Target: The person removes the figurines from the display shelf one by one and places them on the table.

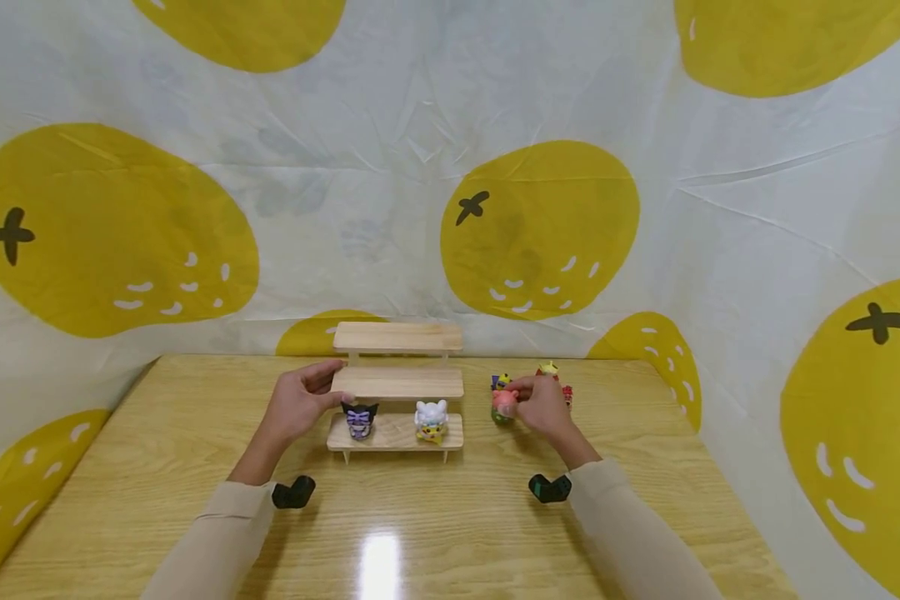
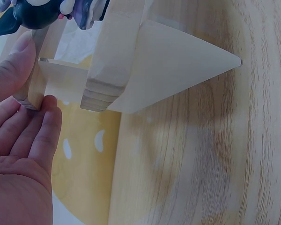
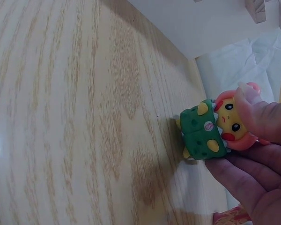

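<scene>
A three-tier wooden display stand (image 1: 397, 383) is on the table. My left hand (image 1: 292, 406) grips the left end of its middle tier, thumb on one face and fingers on the other, as the left wrist view shows. On the lowest tier stand a black-and-purple figurine (image 1: 359, 422) at the left and a white-hooded figurine (image 1: 431, 422) toward the right. Right of the stand, my right hand (image 1: 543, 410) pinches a figurine with a pink hood, yellow face and green body (image 3: 203, 129) by its head. Whether its base touches the table I cannot tell.
Behind the right hand are a blue-and-yellow figurine (image 1: 502, 382), a yellow-and-red figurine (image 1: 547, 370) and a red figurine (image 1: 567, 395), partly hidden. A white cloth with yellow fruit (image 1: 390, 233) hangs at the back and sides of the wooden table (image 1: 465, 533).
</scene>
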`<state>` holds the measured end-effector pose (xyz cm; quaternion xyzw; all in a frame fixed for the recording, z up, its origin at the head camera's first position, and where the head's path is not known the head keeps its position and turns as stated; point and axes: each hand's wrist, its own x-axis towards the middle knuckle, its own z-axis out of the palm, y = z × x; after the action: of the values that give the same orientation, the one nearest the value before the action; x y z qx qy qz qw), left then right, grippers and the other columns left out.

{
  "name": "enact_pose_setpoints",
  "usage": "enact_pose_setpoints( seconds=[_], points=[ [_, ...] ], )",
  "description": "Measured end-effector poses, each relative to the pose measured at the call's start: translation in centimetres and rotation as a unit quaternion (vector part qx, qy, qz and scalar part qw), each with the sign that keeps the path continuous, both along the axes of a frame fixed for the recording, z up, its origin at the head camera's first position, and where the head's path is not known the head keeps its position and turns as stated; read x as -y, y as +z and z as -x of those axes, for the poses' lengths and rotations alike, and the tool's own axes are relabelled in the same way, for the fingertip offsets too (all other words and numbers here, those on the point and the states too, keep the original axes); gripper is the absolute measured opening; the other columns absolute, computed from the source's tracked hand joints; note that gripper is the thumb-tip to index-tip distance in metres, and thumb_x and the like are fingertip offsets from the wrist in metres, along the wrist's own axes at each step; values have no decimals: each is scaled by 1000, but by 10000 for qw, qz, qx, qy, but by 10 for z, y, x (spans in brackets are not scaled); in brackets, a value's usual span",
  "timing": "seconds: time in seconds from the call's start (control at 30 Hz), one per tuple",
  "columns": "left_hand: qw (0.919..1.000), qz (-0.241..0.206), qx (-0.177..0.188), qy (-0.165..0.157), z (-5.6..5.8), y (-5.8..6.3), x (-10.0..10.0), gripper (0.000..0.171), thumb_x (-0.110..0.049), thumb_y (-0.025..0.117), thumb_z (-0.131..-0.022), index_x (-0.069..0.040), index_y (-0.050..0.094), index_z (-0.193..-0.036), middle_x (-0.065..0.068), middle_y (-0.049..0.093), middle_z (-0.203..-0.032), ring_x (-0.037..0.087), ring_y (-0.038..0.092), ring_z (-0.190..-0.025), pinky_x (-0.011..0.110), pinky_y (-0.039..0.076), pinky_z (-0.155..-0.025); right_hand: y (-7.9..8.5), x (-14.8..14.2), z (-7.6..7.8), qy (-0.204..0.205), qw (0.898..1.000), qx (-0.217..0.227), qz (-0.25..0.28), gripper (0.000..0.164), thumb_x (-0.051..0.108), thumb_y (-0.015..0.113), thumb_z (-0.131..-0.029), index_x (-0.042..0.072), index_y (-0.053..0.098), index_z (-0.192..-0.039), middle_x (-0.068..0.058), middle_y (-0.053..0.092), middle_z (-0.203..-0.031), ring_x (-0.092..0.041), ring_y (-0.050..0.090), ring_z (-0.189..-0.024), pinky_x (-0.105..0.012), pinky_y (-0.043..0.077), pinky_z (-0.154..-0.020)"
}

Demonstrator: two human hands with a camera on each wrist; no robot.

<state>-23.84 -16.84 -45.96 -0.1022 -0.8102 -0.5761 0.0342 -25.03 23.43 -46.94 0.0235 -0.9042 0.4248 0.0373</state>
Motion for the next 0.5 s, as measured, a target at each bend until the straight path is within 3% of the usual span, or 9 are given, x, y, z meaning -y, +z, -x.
enact_pose_setpoints(
  seconds=[0.17,0.5],
  points=[
    [9999,79,54,37,-2,2,1,59,-10,80,-92,1,59,-146,23,57,-151,36,58,-139,28,57,-102,-4,0,-1,7,9999,63,149,29,-4,82,-83,-5,78,-112,-23,77,-114,-31,75,-101,-38,63,-84],
    [10000,-14,52,29,-3,4,-2,58,-8,80,-91,2,60,-144,25,57,-149,38,58,-137,31,57,-102,-9,-5,-10,126,9994,-51,310,29,0,83,-85,-2,76,-113,-20,77,-111,-28,75,-99,-34,62,-82]
  ],
)
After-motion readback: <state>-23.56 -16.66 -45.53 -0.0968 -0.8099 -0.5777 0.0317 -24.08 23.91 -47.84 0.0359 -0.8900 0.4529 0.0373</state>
